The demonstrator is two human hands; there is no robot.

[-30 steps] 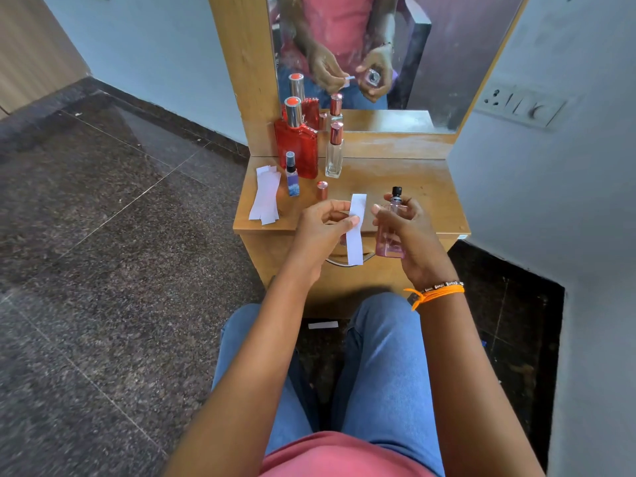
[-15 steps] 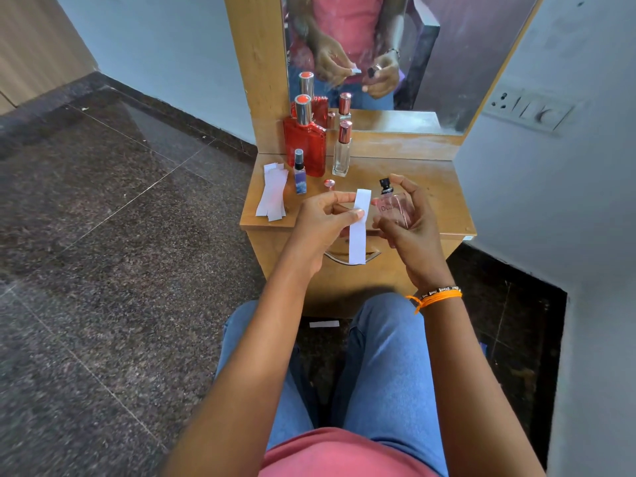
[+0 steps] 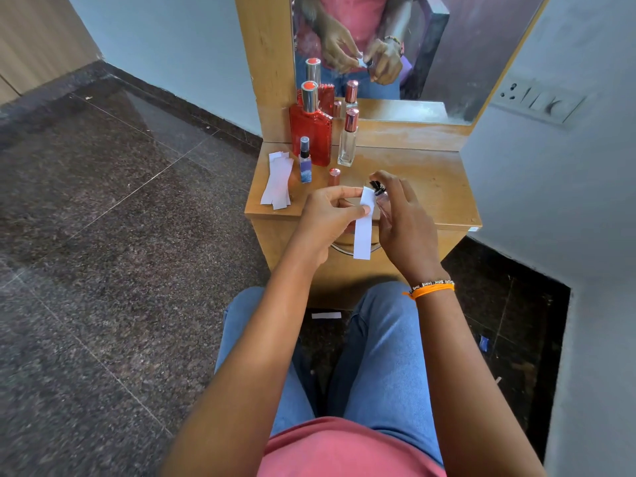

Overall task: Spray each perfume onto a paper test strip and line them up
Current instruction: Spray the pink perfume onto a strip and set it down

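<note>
Paper test strip (image 3: 364, 226) hangs from my left hand (image 3: 327, 222), pinched near its top between thumb and forefinger, its lower end dangling in front of the desk (image 3: 430, 187) edge. My right hand (image 3: 404, 222) is curled round a small clear perfume bottle (image 3: 381, 201), forefinger arched over its black spray head (image 3: 377, 187), which sits just beside the strip's upper end. The bottle's body is mostly hidden by my fingers.

Beyond my left hand, on the desk, a loose pile of spare strips (image 3: 278, 182) lies at the far left. Next to it stands a tiny blue spray bottle (image 3: 305, 163), then a tall red bottle (image 3: 310, 132) with a silver cap, and a slim clear bottle (image 3: 347, 141) with a rose cap. A loose rose cap (image 3: 334, 176) stands just beyond my left fingers.

Below my hands, between my knees, 1 strip (image 3: 326, 316) lies on the floor. An orange band (image 3: 432, 290) circles my right wrist.
</note>
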